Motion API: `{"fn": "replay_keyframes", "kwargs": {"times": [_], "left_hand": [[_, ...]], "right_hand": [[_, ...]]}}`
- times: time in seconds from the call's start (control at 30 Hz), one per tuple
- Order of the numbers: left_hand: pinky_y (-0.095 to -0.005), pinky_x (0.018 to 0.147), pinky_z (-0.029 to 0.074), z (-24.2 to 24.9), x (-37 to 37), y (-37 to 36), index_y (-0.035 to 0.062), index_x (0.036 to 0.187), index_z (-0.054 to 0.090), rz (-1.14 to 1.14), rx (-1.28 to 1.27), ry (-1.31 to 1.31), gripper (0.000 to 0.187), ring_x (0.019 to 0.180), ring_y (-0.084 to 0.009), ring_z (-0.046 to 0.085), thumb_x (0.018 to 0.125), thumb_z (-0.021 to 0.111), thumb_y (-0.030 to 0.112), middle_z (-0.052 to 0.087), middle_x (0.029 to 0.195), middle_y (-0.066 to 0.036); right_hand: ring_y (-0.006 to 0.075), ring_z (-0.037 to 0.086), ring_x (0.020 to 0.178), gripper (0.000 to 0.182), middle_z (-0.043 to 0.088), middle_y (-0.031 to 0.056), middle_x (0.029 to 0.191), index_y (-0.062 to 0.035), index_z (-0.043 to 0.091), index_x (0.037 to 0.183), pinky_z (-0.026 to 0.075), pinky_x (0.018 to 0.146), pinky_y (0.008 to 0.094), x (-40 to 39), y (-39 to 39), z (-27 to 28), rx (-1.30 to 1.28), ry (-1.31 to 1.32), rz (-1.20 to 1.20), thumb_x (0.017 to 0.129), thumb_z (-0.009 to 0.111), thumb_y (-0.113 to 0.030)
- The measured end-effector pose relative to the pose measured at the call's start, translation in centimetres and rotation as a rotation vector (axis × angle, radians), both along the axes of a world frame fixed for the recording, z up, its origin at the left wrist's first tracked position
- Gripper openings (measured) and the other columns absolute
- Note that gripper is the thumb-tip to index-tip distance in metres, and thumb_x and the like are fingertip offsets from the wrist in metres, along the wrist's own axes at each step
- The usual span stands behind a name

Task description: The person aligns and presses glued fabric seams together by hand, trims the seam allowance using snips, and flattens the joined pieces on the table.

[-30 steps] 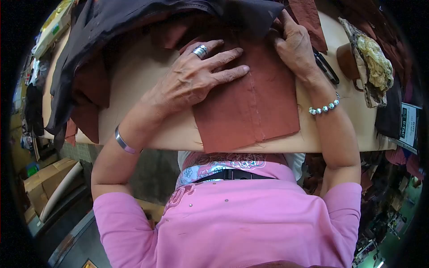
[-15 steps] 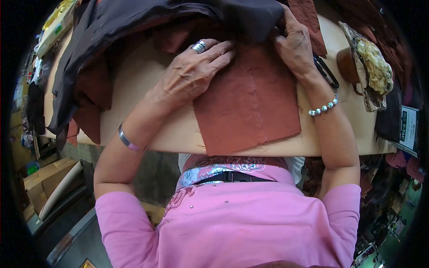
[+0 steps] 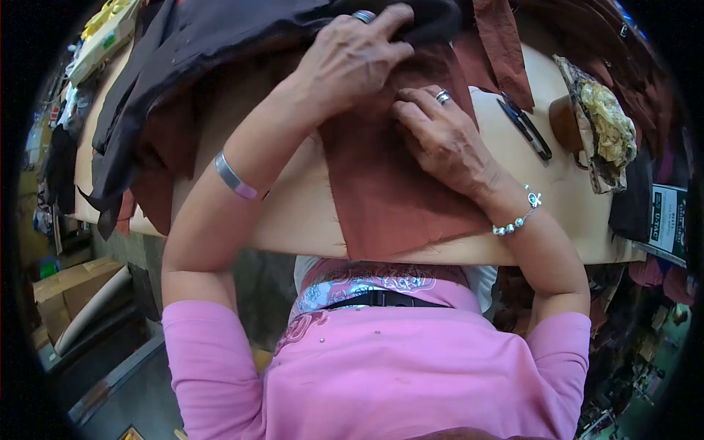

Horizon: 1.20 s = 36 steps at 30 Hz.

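Note:
A rust-brown fabric panel hangs slightly past the table's near edge, running up under black cloth. At the top, my left hand lies over the black cloth where it meets the brown panel, index finger and thumb apart. Lower and to the right, my right hand rests on the brown panel with its fingers curled and pressed together; whatever lies under the fingertips is hidden.
To the right on the tan table lie black thread snips. Beyond them is a brown cup beside a crusted board with a yellowish lump. More brown cloth lies at the upper right. A cardboard box stands below left.
My left hand has moved up and right onto the black cloth. My right hand has come down and left onto the brown panel, uncovering the snips.

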<state>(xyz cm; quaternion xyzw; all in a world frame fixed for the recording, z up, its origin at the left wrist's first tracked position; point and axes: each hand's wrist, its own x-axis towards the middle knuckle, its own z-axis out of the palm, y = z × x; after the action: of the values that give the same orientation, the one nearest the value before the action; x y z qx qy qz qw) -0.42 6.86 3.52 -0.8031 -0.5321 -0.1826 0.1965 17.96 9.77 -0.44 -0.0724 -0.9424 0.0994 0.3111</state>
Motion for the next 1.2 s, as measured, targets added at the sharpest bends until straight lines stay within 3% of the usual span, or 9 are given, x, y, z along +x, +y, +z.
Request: {"fn": "replay_keyframes", "kwargs": {"times": [0.03, 0.07, 0.1, 0.17, 0.27, 0.67, 0.77, 1.07, 1.2], "left_hand": [[-0.0371, 0.071, 0.047, 0.4, 0.2, 0.4, 0.0091, 0.093, 0.063, 0.07, 0.01, -0.048, 0.019, 0.078, -0.0248, 0.062, 0.074, 0.059, 0.01, 0.057, 0.103, -0.009], [-0.0411, 0.083, 0.047, 1.2, -0.2, 0.8, 0.0082, 0.099, 0.064, 0.247, -0.324, -0.07, 0.023, 0.087, -0.0327, 0.062, 0.085, 0.057, 0.025, 0.047, 0.128, -0.02], [-0.0394, 0.08, 0.048, 0.4, -1.0, 1.2, 0.0052, 0.096, 0.063, 0.229, -0.244, -0.117, 0.02, 0.088, -0.0333, 0.061, 0.086, 0.056, 0.022, 0.057, 0.107, -0.018], [-0.0387, 0.077, 0.048, -0.7, -2.5, 2.3, 0.0025, 0.089, 0.059, 0.23, -0.151, -0.037, 0.018, 0.086, -0.0338, 0.06, 0.086, 0.056, 0.02, 0.06, 0.09, -0.017], [-0.0405, 0.074, 0.046, -2.3, -3.7, 3.3, 0.002, 0.083, 0.054, 0.121, -0.091, -0.104, 0.015, 0.082, -0.0338, 0.059, 0.085, 0.057, 0.017, 0.058, 0.08, -0.017], [-0.0401, 0.073, 0.045, -1.7, -3.2, 2.8, 0.0028, 0.08, 0.05, 0.072, 0.156, -0.069, 0.01, 0.08, -0.0333, 0.054, 0.084, 0.056, 0.01, 0.052, 0.078, -0.015], [-0.0404, 0.073, 0.045, -1.8, -3.1, 2.7, 0.0026, 0.081, 0.05, 0.051, 0.135, -0.127, 0.01, 0.08, -0.0338, 0.054, 0.084, 0.057, 0.009, 0.052, 0.078, -0.016], [-0.041, 0.072, 0.046, -1.0, -2.6, 2.2, 0.002, 0.085, 0.052, 0.029, 0.105, -0.196, 0.009, 0.079, -0.0354, 0.054, 0.082, 0.058, 0.008, 0.052, 0.081, -0.017], [-0.0424, 0.08, 0.044, -0.1, -1.3, 1.0, 0.0035, 0.098, 0.053, 0.092, 0.026, -0.242, 0.017, 0.091, -0.0355, 0.054, 0.082, 0.059, 0.009, 0.053, 0.097, -0.017]], "right_hand": [[0.0296, 0.054, 0.085, 0.017, 0.053, 0.013, 0.094, -0.0025, 0.053, 0.092, 0.047, 0.077, 0.0364, 0.0, 0.0, 0.1, 0.023, 0.0, 0.006, 0.076, 0.055, -0.004], [0.029, 0.055, 0.085, 0.017, 0.053, 0.0126, 0.093, -0.0023, 0.053, 0.092, 0.047, 0.077, 0.036, 0.0, -0.1, 0.1, 0.041, -0.002, 0.013, 0.076, 0.055, -0.004], [0.0284, 0.055, 0.085, 0.017, 0.053, 0.0123, 0.093, -0.0021, 0.053, 0.093, 0.046, 0.077, 0.0356, -0.1, -0.1, 0.0, 0.059, -0.003, 0.02, 0.076, 0.054, -0.004], [0.0268, 0.055, 0.087, 0.017, 0.053, 0.0117, 0.094, -0.0025, 0.053, 0.094, 0.046, 0.077, 0.0349, -0.1, 0.0, -0.1, 0.092, -0.012, 0.016, 0.077, 0.054, -0.007], [0.0269, 0.056, 0.091, 0.019, 0.056, 0.0124, 0.1, -0.003, 0.053, 0.095, 0.045, 0.078, 0.0351, -0.1, 0.1, -0.1, 0.111, -0.023, 0.008, 0.077, 0.055, -0.009], [0.0392, 0.049, 0.108, 0.04, 0.049, 0.0226, 0.128, 0.0026, 0.048, 0.112, 0.042, 0.093, 0.0407, -1.0, 0.9, 0.9, -0.116, -0.24, -0.055, 0.073, 0.058, -0.005], [0.0395, 0.056, 0.097, 0.027, 0.054, 0.0271, 0.116, 0.005, 0.053, 0.097, 0.048, 0.084, 0.0425, -1.7, 1.2, 0.2, 0.021, -0.103, -0.029, 0.073, 0.057, -0.008], [0.0404, 0.055, 0.09, 0.033, 0.056, 0.0258, 0.1, 0.0063, 0.052, 0.093, 0.048, 0.08, 0.0427, -2.6, 1.3, 0.1, 0.056, -0.087, -0.068, 0.07, 0.061, -0.014], [0.0391, 0.055, 0.091, 0.033, 0.056, 0.0244, 0.1, 0.0054, 0.052, 0.095, 0.046, 0.081, 0.0413, -2.9, 1.7, 0.5, -0.023, -0.128, -0.066, 0.07, 0.062, -0.015]]}}
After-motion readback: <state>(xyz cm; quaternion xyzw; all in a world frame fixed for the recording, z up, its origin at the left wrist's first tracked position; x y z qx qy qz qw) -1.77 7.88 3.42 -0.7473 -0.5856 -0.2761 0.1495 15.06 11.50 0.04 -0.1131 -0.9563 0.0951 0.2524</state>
